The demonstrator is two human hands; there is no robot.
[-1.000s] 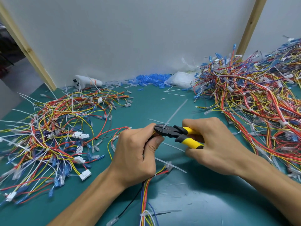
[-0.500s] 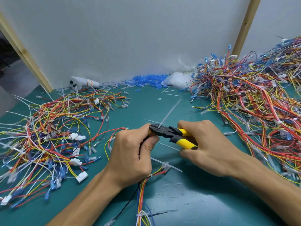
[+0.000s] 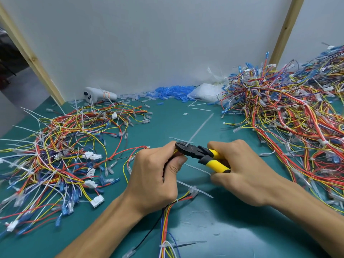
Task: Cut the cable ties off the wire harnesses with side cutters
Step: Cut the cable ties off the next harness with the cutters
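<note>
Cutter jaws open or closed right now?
Nearly closed: the side cutters show no gap at the tip, which bites the white cable tie.

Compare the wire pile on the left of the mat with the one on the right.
The left pile lies flat and loose; the right pile is heaped higher and denser. Long white tie tails stick out of the left pile; the right pile's ties look short. Both hold red, yellow and blue wires.

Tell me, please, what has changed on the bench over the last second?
Nothing visible has changed. The right hand still grips the yellow-handled side cutters, their jaws at the translucent white cable tie of the multicoloured wire harness that the left hand holds.
</note>
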